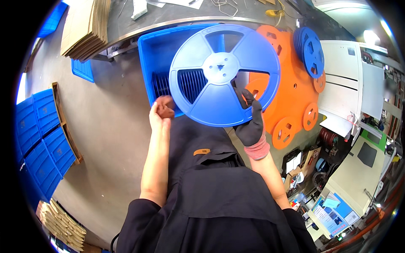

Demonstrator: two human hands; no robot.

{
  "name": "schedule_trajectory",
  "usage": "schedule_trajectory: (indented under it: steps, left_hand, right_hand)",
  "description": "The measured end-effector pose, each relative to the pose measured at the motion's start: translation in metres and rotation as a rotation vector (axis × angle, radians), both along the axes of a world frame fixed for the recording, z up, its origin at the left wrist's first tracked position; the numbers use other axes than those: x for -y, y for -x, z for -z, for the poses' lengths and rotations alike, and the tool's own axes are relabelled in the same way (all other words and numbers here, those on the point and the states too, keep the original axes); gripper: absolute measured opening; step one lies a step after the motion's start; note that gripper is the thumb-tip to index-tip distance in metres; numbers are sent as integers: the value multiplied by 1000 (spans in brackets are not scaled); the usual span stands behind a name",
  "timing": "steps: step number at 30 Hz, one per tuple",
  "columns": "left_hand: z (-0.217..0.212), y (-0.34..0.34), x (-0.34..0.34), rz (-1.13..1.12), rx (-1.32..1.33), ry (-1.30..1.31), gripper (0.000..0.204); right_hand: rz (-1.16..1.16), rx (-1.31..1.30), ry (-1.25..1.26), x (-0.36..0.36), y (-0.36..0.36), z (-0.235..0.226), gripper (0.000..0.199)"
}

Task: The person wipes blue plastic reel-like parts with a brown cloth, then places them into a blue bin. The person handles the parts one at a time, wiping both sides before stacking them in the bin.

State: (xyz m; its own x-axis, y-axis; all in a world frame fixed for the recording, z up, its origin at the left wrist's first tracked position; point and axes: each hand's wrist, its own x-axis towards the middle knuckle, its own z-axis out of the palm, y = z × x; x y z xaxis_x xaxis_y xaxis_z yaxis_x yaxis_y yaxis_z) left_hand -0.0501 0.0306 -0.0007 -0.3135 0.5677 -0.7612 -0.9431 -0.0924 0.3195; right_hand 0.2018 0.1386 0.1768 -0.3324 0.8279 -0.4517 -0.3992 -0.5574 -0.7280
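A large blue plastic reel [211, 104] with wide cut-out windows and a round hub is held up in front of me, tilted toward my view. My right hand [249, 126], in a black glove with a pink cuff, grips its lower right rim, the fingers coming through a window. Beside the reel's lower left edge is my bare left hand [159, 116]. Its fingers look closed around something reddish-brown, too blurred to name. Behind the reel stands a blue crate [145, 63]. Several dark blue discs [159, 84] show on edge inside it, partly hidden by the reel.
An orange round turntable [291, 88] with smaller orange discs stands right of the crate; a stack of blue reels [313, 57] sits on it. Beyond is a grey workbench [177, 12]. Flat cardboard [86, 25] and stacked blue crates [46, 130] are at left, a white machine [339, 76] at right.
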Motion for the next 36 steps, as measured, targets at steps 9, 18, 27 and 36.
schedule_trajectory:
  steps: [9, 18, 27, 36]
  left_hand:
    - [-181, -141, -65, 895, -1568, -603, 63]
    - [-170, -129, -65, 926, -1805, -529, 57]
    - [-155, -95, -107, 745, -1817, -407, 36]
    - [-140, -73, -107, 649, -1853, -302, 35]
  right_hand:
    - [-14, 300, -386, 9, -7, 2, 44]
    - [195, -454, 129, -1, 0, -18, 55]
    - [109, -297, 21, -6, 7, -29, 58]
    - [170, -171, -44, -3, 3, -34, 51]
